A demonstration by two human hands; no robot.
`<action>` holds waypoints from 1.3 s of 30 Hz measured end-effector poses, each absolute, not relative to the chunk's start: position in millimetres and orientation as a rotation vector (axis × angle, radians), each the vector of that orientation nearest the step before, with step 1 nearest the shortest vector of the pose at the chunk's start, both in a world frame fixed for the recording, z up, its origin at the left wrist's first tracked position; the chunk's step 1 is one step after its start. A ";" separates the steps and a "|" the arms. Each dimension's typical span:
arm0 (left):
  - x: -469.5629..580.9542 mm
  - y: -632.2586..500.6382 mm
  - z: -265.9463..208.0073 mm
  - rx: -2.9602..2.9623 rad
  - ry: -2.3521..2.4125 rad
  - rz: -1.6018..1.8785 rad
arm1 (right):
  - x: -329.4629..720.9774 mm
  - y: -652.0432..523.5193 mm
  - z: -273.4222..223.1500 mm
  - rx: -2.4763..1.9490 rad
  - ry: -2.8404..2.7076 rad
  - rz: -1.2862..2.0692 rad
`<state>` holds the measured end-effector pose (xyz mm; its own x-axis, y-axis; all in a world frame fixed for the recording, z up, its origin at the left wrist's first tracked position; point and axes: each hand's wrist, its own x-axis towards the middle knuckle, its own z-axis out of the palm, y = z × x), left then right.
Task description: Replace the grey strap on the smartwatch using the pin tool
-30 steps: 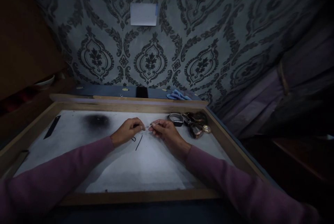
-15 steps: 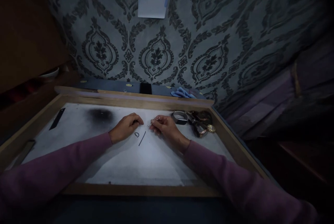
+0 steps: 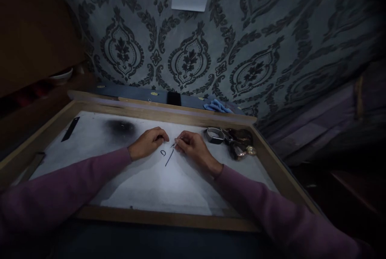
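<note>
My right hand (image 3: 196, 149) pinches a thin, pointed tool (image 3: 173, 145) between thumb and fingers, its tip directed left toward my other hand. Its exact kind is too small to make out. My left hand (image 3: 149, 142) rests on the white surface (image 3: 141, 186) with fingers curled in; whatever may be between them is hidden. Just below the hands lie a small dark loop (image 3: 163, 153) and a thin dark stick (image 3: 169, 157). Beyond my right hand sit a grey-banded watch (image 3: 214, 135) and a cluster of dark watches (image 3: 237, 140), with a gold round one (image 3: 251, 150) at its edge.
A raised wooden rim (image 3: 169, 218) frames the white surface. At the left lie a black flat strip (image 3: 70, 129) and a long dark-edged piece (image 3: 34, 166). Behind the rim are a black phone-like object (image 3: 174, 99) and a blue cloth (image 3: 218, 106). Patterned wallpaper rises behind.
The camera has tilted a little, so the scene sits further right and slightly higher. Both hands stay close together, and the right one keeps its grip on the pointed tool.
</note>
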<state>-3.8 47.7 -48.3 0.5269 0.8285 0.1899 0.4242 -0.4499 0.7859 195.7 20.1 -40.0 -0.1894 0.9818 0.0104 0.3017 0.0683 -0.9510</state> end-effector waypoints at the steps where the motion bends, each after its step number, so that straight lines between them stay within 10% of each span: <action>1: -3.7 47.7 -48.1 2.075 1.012 0.750 | 195.2 18.4 -36.5 -1.322 -1.680 1.083; 14: -2.9 51.9 -50.3 2.075 1.000 0.746 | 182.2 9.9 -20.7 -1.378 -2.428 0.345; 39: -2.5 45.1 -44.3 2.155 0.941 0.703 | 188.2 19.5 -39.0 -1.296 -1.374 1.231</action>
